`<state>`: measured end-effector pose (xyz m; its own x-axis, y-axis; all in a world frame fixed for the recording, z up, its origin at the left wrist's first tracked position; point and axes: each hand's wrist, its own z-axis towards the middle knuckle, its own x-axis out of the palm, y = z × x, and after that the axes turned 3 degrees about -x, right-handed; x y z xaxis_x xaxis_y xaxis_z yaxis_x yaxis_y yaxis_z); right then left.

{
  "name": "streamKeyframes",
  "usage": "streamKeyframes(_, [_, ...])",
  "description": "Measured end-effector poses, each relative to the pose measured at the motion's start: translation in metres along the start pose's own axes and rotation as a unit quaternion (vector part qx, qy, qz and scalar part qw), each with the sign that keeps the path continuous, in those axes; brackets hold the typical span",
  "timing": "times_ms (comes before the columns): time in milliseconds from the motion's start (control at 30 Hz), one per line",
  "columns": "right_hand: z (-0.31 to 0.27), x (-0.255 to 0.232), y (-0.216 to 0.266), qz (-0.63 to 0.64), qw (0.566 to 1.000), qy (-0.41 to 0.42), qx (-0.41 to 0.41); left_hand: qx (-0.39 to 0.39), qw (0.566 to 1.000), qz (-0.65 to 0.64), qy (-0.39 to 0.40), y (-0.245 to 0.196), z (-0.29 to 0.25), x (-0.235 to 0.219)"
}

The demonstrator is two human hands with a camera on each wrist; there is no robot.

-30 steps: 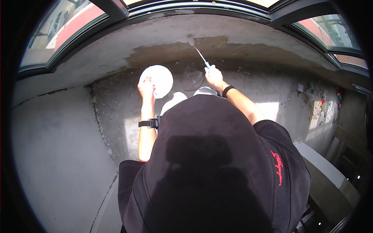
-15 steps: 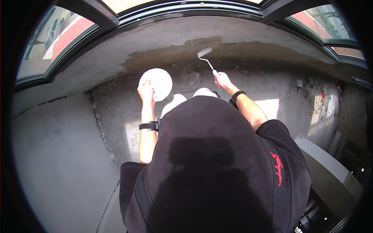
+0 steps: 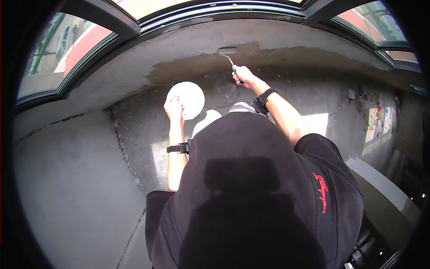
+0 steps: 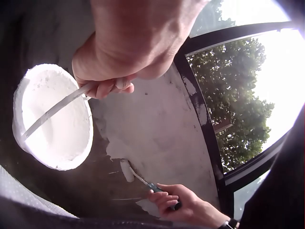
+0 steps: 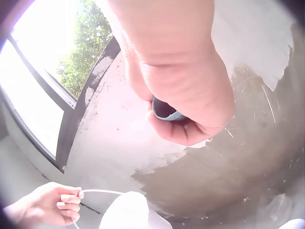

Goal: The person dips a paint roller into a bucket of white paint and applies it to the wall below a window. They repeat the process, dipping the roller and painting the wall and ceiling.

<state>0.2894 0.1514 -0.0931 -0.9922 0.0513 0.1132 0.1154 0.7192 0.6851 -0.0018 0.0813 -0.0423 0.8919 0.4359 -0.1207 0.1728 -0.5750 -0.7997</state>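
Note:
My left hand (image 3: 174,107) grips the thin wire handle (image 4: 56,109) of a white bucket (image 3: 199,102), which hangs below it. The bucket's inside is coated white. In my right hand (image 3: 244,77) is the teal handle (image 5: 164,112) of a small paint roller (image 4: 127,171), with fingers curled round it. The white roller head lies against the wall (image 4: 157,124), at the border between its pale coated part and the bare brown patch. In the right wrist view the hand hides the roller head.
Window frames (image 3: 224,15) run above the low wall. A crumpled clear plastic bag (image 3: 226,95) lies on the grey floor near the person's legs. Loose debris (image 3: 374,114) is scattered at the right, and another wall (image 3: 67,170) stands at the left.
The roller dropped away from the wall to the lower right, then came back up and left onto the wall with the right hand. The bucket stays held at about the same place.

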Motion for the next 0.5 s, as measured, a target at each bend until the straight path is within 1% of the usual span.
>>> streamKeyframes(33, [-0.008, 0.001, 0.004, -0.013, 1.000, 0.001, -0.015, -0.001, 1.000, -0.001, -0.003, 0.000, 0.001, -0.001])
streamKeyframes(100, [-0.024, -0.001, 0.015, -0.039, 0.999, -0.013, -0.015, -0.006, 1.000, -0.002, -0.007, 0.002, 0.002, -0.001])
streamKeyframes(200, [-0.048, -0.006, 0.025, -0.067, 0.996, -0.010, -0.058, -0.002, 1.000, 0.010, -0.020, 0.004, 0.003, -0.001])
streamKeyframes(267, [-0.055, -0.007, 0.029, -0.062, 0.996, -0.015, -0.056, 0.002, 1.000, 0.009, -0.023, 0.005, 0.005, -0.002])
streamKeyframes(367, [-0.050, -0.008, 0.030, -0.055, 0.997, -0.013, -0.052, -0.007, 1.000, 0.004, -0.022, 0.008, 0.003, -0.002])
streamKeyframes(433, [-0.041, -0.005, 0.031, -0.062, 0.998, -0.006, -0.024, -0.004, 1.000, 0.002, -0.013, 0.013, 0.007, -0.004])
streamKeyframes(500, [-0.026, 0.002, 0.030, -0.062, 0.998, -0.010, -0.022, -0.001, 1.000, -0.002, -0.007, 0.016, 0.009, -0.009])
